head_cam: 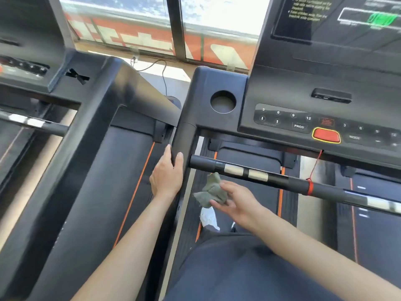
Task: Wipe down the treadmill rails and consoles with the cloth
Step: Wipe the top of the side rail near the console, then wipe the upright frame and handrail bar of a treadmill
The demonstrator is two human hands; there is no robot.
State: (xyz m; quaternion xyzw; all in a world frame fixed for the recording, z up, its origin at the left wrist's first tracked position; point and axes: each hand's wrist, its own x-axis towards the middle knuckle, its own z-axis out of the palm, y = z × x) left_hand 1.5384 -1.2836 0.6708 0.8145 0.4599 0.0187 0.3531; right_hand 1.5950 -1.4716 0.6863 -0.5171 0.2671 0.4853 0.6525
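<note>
I stand on a black treadmill. My left hand (167, 173) grips its left side rail (184, 135), thumb on the inner side and fingers round the outer side. My right hand (238, 203) holds a crumpled grey-green cloth (211, 192) in its fingers, just below the black crossbar (280, 178) with its two silver sensor plates. The cloth hangs clear of the bar. The console (303, 118) with number keys, a PROG key and a red stop button (326, 135) lies above the bar, and its screen (338, 18) is lit.
A second treadmill (86, 118) stands close on the left, its rail running parallel. A round cup holder (223, 101) sits left of the console keys. A red safety cord (314, 168) hangs from the console to the crossbar. Windows (165, 25) and a cable (160, 68) lie ahead.
</note>
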